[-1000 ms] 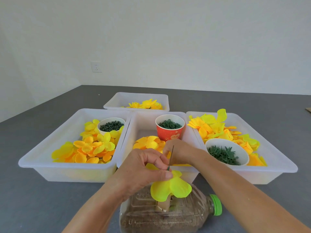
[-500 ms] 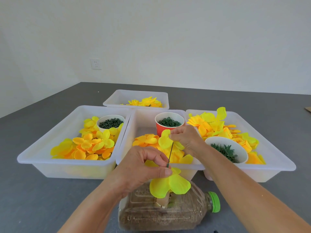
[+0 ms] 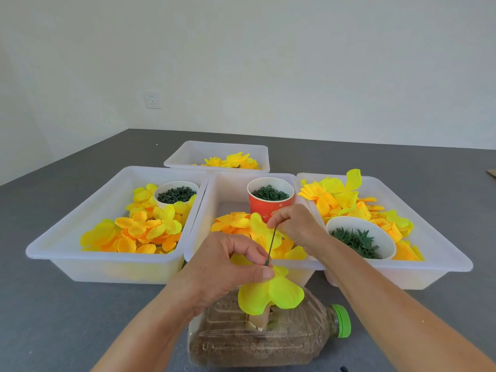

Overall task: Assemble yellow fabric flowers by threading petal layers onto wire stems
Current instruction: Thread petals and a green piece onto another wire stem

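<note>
4 white trays [image 3: 107, 264] held loose petals and a few finished blooms, while the left hand [image 3: 222, 272] pinched the wire stem [image 3: 271, 245] above 1 threaded petal layer [image 3: 271, 294] and the right hand [image 3: 295, 226] pinched a second layer [image 3: 261, 229] at its tip, not yet threaded.

We have one view only, from a wide-angle camera worn on the head. It looks forward and down across the grey table [image 3: 53, 318] toward the white wall [image 3: 268, 63]. Our hands sit close beneath it at lower centre; the straight edges bow outward.
</note>
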Tool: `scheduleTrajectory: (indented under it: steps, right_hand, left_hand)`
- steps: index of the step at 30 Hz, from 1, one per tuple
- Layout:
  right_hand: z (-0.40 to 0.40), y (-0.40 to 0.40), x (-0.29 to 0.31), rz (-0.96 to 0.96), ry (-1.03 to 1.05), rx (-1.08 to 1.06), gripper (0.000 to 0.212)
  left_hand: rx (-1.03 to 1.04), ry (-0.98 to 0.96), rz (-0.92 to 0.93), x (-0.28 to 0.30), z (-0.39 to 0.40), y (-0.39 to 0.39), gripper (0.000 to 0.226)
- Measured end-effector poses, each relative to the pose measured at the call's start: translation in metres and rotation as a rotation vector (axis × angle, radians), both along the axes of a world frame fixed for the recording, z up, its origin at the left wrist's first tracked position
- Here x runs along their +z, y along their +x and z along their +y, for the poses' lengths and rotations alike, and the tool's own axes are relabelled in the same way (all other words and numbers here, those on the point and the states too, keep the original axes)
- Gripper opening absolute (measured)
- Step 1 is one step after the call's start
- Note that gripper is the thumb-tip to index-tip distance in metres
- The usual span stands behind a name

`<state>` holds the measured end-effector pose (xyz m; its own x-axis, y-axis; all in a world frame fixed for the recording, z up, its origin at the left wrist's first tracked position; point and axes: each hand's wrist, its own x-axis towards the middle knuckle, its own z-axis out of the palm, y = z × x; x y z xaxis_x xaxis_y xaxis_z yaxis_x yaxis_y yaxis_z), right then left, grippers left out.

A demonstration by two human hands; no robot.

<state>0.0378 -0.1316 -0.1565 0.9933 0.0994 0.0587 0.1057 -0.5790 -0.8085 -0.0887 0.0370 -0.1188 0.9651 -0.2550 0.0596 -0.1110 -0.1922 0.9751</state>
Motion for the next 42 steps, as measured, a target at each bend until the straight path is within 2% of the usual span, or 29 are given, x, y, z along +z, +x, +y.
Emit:
scheduleTrajectory:
  steps: [3,6,10,14,16,19,22,24,26,29,35,39,42]
  right_hand:
    - [0.002,-0.002,-0.001,-0.026,-0.132,0.02,0.032]
    - [0.002,-0.005,0.002,-0.055,-0.112,0.066,0.01]
    - [0.0,-0.01,0.006,0.002,-0.203,0.146,0.049]
    - [0.0,-0.009,0.005,0.01,-0.298,0.176,0.061]
    - [0.001,-0.007,0.003,-0.025,-0.357,0.171,0.051]
    - [0.006,-0.006,0.003,-0.133,-0.376,0.093,0.017]
    - [0.006,-0.001,0.004,-0.206,-0.4,-0.031,0.026]
    - [0.004,0.0,0.007,-0.215,-0.271,-0.107,0.028]
    - [0.002,0.0,0.009,-0.164,0.025,-0.172,0.034]
    - [0.002,0.0,0.011,-0.023,0.379,-0.218,0.025]
    - [0.002,-0.009,0.016,0.123,0.686,-0.206,0.013]
    - [0.0,-0.018,0.02,0.188,0.771,-0.113,0.023]
    - [-0.003,-0.026,0.026,0.274,0.896,-0.063,0.025]
  left_hand:
    - [-0.005,0.008,-0.006,0.0,0.0,0.0,0.011]
    - [0.001,0.018,-0.009,0.0,0.0,0.0,0.01]
    - [-0.004,0.017,-0.017,0.0,0.001,0.0,0.009]
    - [-0.002,0.019,-0.019,-0.001,0.0,0.0,0.011]
    - [-0.002,0.019,-0.018,-0.001,0.0,0.0,0.011]
    - [0.003,0.02,-0.02,-0.001,0.0,0.0,0.013]
    - [0.003,0.014,-0.023,0.0,0.0,0.0,0.013]
    - [-0.003,0.02,-0.025,0.0,0.0,-0.001,0.013]
    - [-0.006,0.02,-0.022,0.001,0.0,0.0,0.013]
    - [-0.006,0.015,-0.025,0.001,0.0,-0.001,0.015]
    - [-0.004,0.009,-0.031,0.002,-0.001,-0.002,0.016]
    - [-0.012,0.016,-0.033,0.002,0.0,-0.002,0.02]
    - [-0.026,0.01,-0.03,0.002,0.0,-0.002,0.014]
